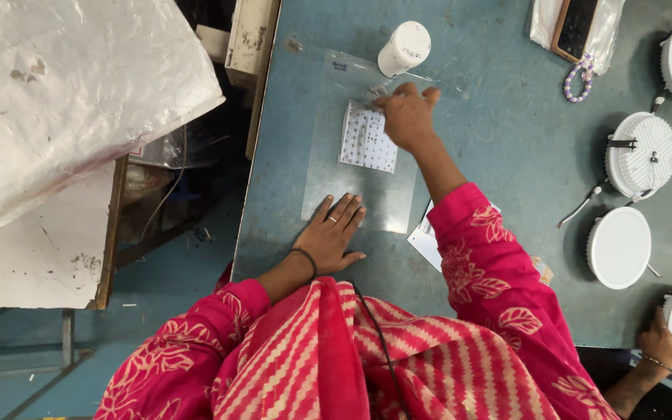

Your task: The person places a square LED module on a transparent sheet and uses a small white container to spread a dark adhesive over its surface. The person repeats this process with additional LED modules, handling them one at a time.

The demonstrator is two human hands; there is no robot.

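White square sheet (pixel 367 138) of small dots under right hand (pixel 407 117) fingertips, grip loose, left hand (pixel 333 233) flat on clear plate (pixel 386 198).

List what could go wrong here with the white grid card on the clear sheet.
1. The right hand works at the card's top edge close beside the white jar; a stray move might tip it.
2. Only the left hand presses the clear sheet, at its near edge; if it lifts, the sheet may slide and shift the card.
3. Loose white papers lie under the right sleeve and could be dragged along.
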